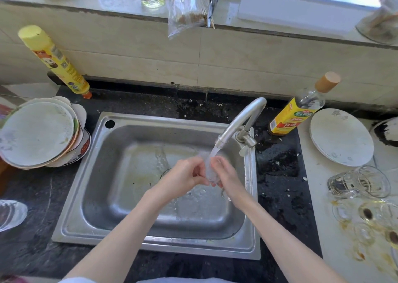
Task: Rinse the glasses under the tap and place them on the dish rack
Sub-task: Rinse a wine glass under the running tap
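Now a small clear glass (208,168) is getting rinsed under the tap (239,121), over the sink's (71,198) right side; the left hand (186,174) and right hand (224,172) are both gripping it. Next probably comes carrying it to a rack, unseen; dirty glasses (358,182) are waiting at the surface's right edge.

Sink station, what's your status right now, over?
Both hands, left hand and right hand, grip small glass under running tap. Dirty glasses wait right. Nothing blocking.

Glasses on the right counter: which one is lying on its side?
The large clear glass nearest the white plate. It is tipped over; the smaller glasses in front of it stand upright.
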A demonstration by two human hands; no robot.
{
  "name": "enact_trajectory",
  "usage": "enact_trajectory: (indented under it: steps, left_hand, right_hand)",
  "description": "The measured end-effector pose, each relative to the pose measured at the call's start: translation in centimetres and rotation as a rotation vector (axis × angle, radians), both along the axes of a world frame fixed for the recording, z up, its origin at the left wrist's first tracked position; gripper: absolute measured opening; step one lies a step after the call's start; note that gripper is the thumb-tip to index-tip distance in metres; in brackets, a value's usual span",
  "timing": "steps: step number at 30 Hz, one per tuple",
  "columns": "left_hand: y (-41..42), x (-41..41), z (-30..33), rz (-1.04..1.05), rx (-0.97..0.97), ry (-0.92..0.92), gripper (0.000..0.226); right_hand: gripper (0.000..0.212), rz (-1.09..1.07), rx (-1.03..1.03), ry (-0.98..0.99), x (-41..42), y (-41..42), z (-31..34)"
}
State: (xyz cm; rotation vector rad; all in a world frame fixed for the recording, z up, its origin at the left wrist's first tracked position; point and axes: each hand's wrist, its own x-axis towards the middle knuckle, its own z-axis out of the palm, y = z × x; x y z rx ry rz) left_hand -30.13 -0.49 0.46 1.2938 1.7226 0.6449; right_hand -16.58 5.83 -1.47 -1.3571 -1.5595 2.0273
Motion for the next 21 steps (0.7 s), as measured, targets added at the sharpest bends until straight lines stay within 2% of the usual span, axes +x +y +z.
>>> enact_trajectory:
  steps: [2,4,6,9,10,11,13,15,16,18,20,21]
  left_hand:
    - [-0.1,-0.3,0.0,-0.166,-0.037,0.002,0.012]
    - [0.0,-0.5,0.0,-0.278,-0.081,0.039,0.011]
    - [0.1,-0.2,0.0,-0.190,-0.064,0.044,0.013]
    - [0.0,0.5,-0.3,0.050,-0.012,0.047,0.036]
    - [-0.1,0.6,-0.4,0.095,-0.008,0.032,0.037]
    - [-0.2,0.5,-0.4,0.097,-0.005,0.012,0.031]
    - [-0.3,0.0,-0.4,-0.060,-0.051,-0.002,0.010]
    - [-0.1,-0.6,-0.2,-0.221,-0.100,0.020,0.010]
    - [0.0,-0.7,-0.1,-0.226,-0.103,0.015,0.012]
    - [0.1,-0.4,0.1,-0.118,-0.057,0.009,0.024]
    - [0.0,0.2,0.1,0.019,0.006,0.035,0.038]
    - [-0.2,0.3,-0.3,0.066,0.034,0.033,0.040]
  right_hand:
    - [0.048,0.042,-0.080,-0.025,0.1,0.3,-0.1]
    - [0.065,0.096,-0.176,-0.029,0.2,0.3,-0.3]
    - [0.068,0.079,-0.194,-0.033,0.2,0.3,-0.2]
    - [0.045,0.059,-0.012,-0.045,0.4,0.4,-0.6]
    - [0.041,0.069,0.047,-0.045,0.4,0.3,-0.6]
    - [0.040,0.080,0.061,-0.043,0.4,0.3,-0.5]
    - [0.045,0.096,-0.029,-0.078,0.4,0.6,-0.5]
    - [0.059,0.124,-0.121,-0.121,0.5,0.8,-0.4]
    - [0.066,0.138,-0.155,-0.116,0.6,0.8,-0.5]
    - [0.069,0.129,-0.152,-0.094,0.4,0.6,-0.6]
    - [0.057,0.128,-0.041,-0.085,0.2,0.3,-1.0]
    - [0.058,0.128,-0.001,-0.072,0.1,0.0,-1.1]
